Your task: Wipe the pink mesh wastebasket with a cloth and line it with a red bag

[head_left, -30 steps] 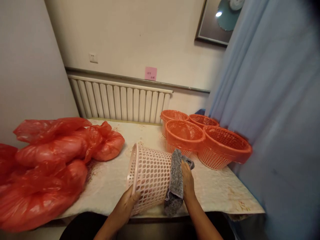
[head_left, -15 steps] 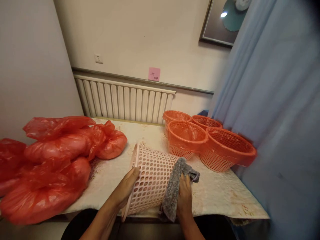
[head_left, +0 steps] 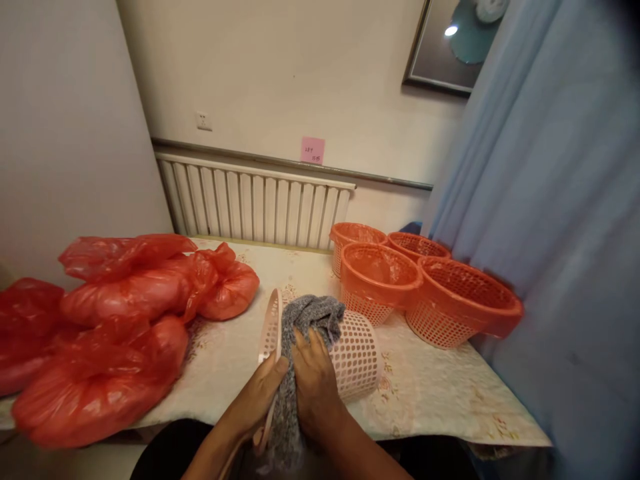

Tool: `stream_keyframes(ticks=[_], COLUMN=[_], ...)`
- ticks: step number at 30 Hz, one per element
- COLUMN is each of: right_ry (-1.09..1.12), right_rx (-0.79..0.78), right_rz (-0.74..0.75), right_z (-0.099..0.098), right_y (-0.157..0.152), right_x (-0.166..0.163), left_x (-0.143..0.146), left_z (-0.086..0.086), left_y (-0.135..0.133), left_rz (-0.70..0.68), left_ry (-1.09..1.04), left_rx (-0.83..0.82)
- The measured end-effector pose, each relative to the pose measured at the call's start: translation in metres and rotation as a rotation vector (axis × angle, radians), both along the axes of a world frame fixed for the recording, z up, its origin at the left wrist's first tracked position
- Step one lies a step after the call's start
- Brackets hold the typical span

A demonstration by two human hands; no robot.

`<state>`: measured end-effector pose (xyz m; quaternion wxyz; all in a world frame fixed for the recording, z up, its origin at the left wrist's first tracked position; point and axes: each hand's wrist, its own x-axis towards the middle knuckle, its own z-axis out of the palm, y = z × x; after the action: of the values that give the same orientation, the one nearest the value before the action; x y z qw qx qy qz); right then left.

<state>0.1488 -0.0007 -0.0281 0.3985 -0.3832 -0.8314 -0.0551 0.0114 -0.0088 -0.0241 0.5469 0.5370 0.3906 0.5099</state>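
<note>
A pale pink plastic wastebasket (head_left: 357, 357) with a perforated wall lies on its side in front of me, its mouth facing left and its base to the right. My left hand (head_left: 260, 393) grips its rim, thumb on the outside and the other fingers hidden inside. With my right hand (head_left: 316, 383) I press a grey cloth (head_left: 314, 308) against the outer wall close to the rim. The cloth drapes over the basket and hangs down towards me, covering part of the wall.
Red plastic bags (head_left: 130, 293), stuffed full, are piled on the left of the cloth-covered table (head_left: 430, 393). Several similar baskets (head_left: 380, 277) lined with red bags stand at the back right, by a blue curtain (head_left: 565, 233). A radiator (head_left: 255, 207) runs along the wall behind.
My right hand and the cloth have slid left along the basket, from near its base to near its rim. The base end is now uncovered. My left hand still holds the rim.
</note>
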Motion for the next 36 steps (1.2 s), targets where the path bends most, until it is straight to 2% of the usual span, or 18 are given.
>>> stream_keyframes(ticks=[4,9,15,18,21,25,28,32,36], right_ry=[-0.008,0.073,0.172,0.187,0.201,0.291,0.254,0.169,0.057], right_rx=[-0.086,-0.125,-0.058,0.015,0.075,0.066,0.019,0.03,0.062], right_rz=[-0.011,-0.064,-0.177,-0.24,-0.278,-0.411,-0.39,-0.297,-0.115], right_z=[0.014,0.008,-0.022,-0.045,-0.071,-0.098,-0.104,-0.092,-0.06], right_y=[0.027,0.061,0.072,0.068,0.055,0.028,0.006,-0.016,-0.019], right_x=[0.009,0.039,0.098,0.123,0.133,0.121,0.099,0.063,0.032], left_x=[0.004,0.009,0.015,0.017,0.016,0.01,0.004,0.001,0.0], left_z=[-0.001,-0.004,-0.001,0.0,-0.003,-0.008,-0.008,-0.007,-0.009], left_y=[-0.004,-0.014,-0.02,-0.021,-0.021,-0.017,-0.013,-0.008,-0.009], left_rz=[0.013,-0.045,0.006,0.007,-0.001,-0.012,-0.037,-0.092,-0.112], left_ry=[0.051,-0.044,-0.021,-0.012,-0.008,0.026,0.058,0.095,0.135], left_rx=[0.023,-0.118,-0.087,-0.07,-0.043,-0.031,-0.035,-0.026,0.062])
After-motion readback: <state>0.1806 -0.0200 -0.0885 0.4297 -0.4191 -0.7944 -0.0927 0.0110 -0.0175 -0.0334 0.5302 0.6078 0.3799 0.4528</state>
